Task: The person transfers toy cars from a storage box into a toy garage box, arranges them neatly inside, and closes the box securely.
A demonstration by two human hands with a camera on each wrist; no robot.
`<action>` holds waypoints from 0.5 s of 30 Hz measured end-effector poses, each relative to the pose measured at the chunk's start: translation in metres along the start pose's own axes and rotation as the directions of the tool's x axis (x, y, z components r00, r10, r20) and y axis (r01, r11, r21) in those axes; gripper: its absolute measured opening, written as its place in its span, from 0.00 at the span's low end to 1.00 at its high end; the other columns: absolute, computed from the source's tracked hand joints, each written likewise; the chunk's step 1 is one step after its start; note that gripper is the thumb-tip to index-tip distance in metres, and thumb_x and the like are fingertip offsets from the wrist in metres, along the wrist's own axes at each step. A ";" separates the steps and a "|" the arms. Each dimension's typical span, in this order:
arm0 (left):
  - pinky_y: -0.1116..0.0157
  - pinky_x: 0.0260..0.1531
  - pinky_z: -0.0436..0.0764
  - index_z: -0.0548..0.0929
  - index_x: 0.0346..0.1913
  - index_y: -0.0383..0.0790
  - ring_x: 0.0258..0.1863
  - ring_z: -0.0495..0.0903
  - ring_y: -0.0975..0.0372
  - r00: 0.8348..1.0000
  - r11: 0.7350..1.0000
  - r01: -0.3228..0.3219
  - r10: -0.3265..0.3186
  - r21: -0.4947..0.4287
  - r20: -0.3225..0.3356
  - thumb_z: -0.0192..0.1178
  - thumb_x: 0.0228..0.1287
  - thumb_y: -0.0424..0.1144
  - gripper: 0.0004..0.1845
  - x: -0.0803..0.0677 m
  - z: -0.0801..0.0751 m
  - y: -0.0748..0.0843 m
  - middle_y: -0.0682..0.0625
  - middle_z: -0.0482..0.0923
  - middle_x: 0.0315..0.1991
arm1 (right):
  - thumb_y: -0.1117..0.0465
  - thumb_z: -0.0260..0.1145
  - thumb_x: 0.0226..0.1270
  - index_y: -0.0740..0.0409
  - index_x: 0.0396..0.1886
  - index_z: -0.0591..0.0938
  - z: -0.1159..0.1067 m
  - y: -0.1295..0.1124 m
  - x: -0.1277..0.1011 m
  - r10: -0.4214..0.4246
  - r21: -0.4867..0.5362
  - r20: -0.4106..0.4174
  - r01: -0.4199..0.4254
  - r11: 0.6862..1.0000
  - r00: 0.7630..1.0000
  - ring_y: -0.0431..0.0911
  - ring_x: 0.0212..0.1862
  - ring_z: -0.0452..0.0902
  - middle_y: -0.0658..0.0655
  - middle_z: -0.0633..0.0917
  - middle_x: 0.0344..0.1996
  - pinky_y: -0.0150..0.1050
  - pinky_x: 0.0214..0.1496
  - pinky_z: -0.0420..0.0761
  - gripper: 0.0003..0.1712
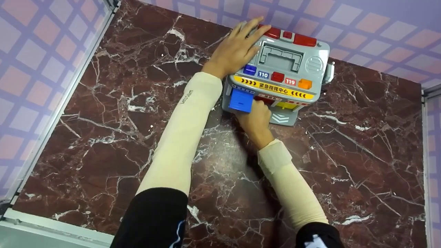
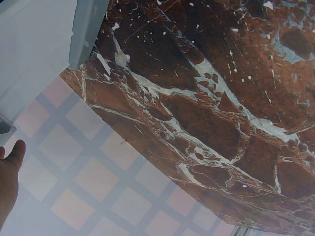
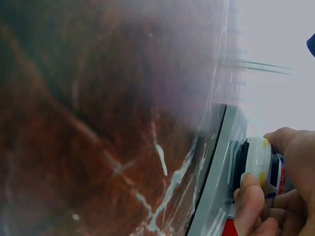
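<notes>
A grey toy emergency station [image 1: 280,70] with red roof lights, coloured buttons and a yellow label strip stands at the far side of the marble-patterned table. My left hand [image 1: 234,50] rests on its top left edge, fingers spread and straight. At the front left, a blue door flap [image 1: 241,101] is lifted outward. My right hand [image 1: 256,119] is below and beside this flap. In the right wrist view its fingers pinch a small white toy car [image 3: 258,157] with yellow marks and dark wheels, close over the station's grey base ramp [image 3: 221,162]. The head view hides the car.
A lilac checkered wall [image 1: 375,31] rises right behind the station. Metal frame edges [image 1: 65,100] bound the table on the left, with another frame post [image 1: 425,155] on the right. A grey part [image 1: 329,73] juts from the station's right side.
</notes>
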State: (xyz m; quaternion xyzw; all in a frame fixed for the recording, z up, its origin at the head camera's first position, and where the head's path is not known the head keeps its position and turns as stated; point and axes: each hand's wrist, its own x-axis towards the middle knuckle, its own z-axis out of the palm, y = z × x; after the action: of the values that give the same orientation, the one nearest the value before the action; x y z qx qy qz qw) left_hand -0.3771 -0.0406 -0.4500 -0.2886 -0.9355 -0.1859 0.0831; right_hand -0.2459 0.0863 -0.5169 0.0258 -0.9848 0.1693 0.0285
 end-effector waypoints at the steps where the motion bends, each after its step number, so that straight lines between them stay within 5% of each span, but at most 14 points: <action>1: 0.69 0.69 0.29 0.47 0.73 0.56 0.73 0.40 0.65 1.000 1.000 -0.002 0.002 -0.001 0.000 0.28 0.73 0.56 0.29 0.000 0.000 0.000 0.52 0.43 0.74 | 0.40 0.62 0.56 0.60 0.25 0.79 0.000 0.000 0.000 0.002 0.002 -0.003 -0.002 1.000 1.000 0.62 0.26 0.80 0.65 0.82 0.21 0.59 0.24 0.79 0.25; 15: 0.69 0.69 0.29 0.48 0.73 0.56 0.73 0.40 0.65 1.000 1.000 -0.002 0.002 -0.007 -0.002 0.29 0.72 0.56 0.29 0.000 -0.001 0.000 0.52 0.43 0.74 | 0.41 0.60 0.57 0.59 0.26 0.79 0.004 0.003 0.001 0.019 -0.023 -0.014 -0.019 1.000 1.000 0.62 0.26 0.80 0.65 0.83 0.22 0.59 0.23 0.78 0.24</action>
State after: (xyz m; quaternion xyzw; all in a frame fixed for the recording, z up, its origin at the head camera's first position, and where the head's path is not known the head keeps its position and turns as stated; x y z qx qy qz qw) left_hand -0.3770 -0.0405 -0.4493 -0.2896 -0.9346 -0.1892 0.0830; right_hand -0.2474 0.0874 -0.5216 0.0150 -0.9867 0.1584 0.0340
